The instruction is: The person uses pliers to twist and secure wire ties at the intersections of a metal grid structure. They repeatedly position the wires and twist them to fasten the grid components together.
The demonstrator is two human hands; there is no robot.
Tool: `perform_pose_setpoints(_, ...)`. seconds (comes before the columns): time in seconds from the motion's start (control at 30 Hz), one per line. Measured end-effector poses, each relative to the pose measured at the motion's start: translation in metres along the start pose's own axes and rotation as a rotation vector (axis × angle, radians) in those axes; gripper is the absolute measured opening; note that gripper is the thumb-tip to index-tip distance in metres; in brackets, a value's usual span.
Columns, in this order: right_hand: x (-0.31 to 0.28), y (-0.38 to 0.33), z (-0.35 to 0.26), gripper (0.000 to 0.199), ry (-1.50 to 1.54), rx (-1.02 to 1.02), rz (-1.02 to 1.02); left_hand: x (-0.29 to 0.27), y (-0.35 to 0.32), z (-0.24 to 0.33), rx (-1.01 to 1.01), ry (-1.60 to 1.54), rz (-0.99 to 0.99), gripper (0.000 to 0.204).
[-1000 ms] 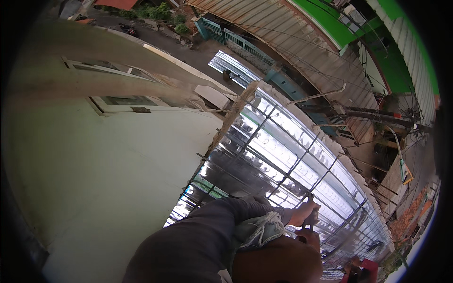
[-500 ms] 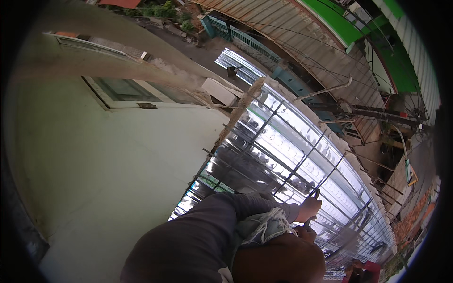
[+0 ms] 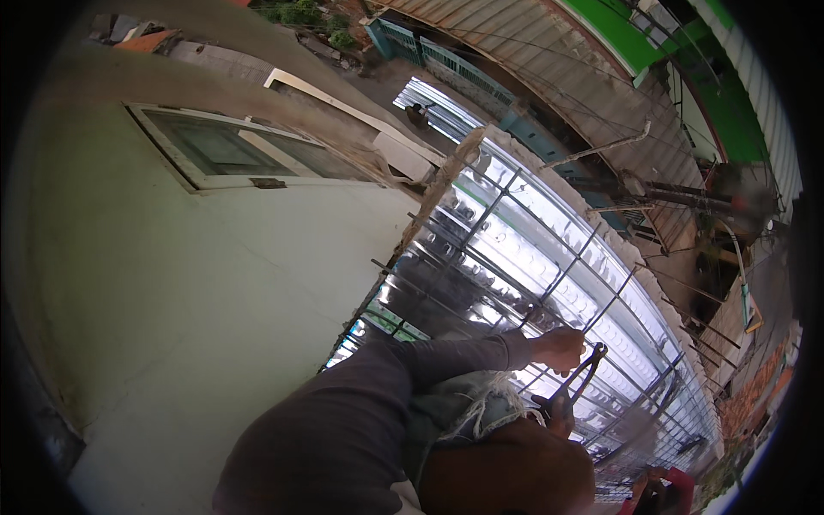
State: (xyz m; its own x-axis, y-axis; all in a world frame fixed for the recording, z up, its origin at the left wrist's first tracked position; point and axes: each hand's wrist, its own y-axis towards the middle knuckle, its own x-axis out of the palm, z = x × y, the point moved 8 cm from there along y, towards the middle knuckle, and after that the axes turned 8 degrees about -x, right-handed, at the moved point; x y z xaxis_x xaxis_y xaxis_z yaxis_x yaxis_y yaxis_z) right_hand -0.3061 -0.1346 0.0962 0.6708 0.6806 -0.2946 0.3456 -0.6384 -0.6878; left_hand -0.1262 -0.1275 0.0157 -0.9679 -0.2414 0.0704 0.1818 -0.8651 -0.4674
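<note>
My left hand [image 3: 560, 349], at the end of a grey sleeve, reaches over a grid of steel reinforcing bars [image 3: 558, 283]. Its fingers are curled closed beside a bar; whatever they may hold is too small to make out. Just below it, my right hand [image 3: 560, 417] grips the handles of a pair of pincers [image 3: 587, 374]. The pincers' head points up, close to the left hand's fingers and above the mesh. Part of the right hand is hidden behind my bent knee in ripped, frayed jeans [image 3: 455, 412]. Under the bars lies shiny corrugated metal decking [image 3: 515, 245].
A pale green wall [image 3: 240, 283] with a window [image 3: 223, 146] stands at the left. Rough concrete edging [image 3: 618, 245] with protruding bars borders the decking above a street. Another person's red sleeve [image 3: 680, 487] shows at lower right. Down below, a person [image 3: 417, 115] is beside metal sheets [image 3: 442, 107].
My left hand has moved up, away from the right. The pincers in my right hand now show plainly, head upward. The view has shifted slightly.
</note>
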Motion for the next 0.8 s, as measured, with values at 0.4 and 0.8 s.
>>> perform_pose_setpoints(0.4, 0.036, -0.010, 0.079, 0.042, -0.097, -0.213, 0.232, -0.067, -0.056, 0.077, 0.192, -0.921, -0.160, 0.023)
perform_pose_setpoints(0.8, 0.007, -0.058, 0.006, 0.045, 0.300, -0.253, 0.267, 0.079, -0.075, 0.050, 0.034, -0.661, -0.434, 0.028)
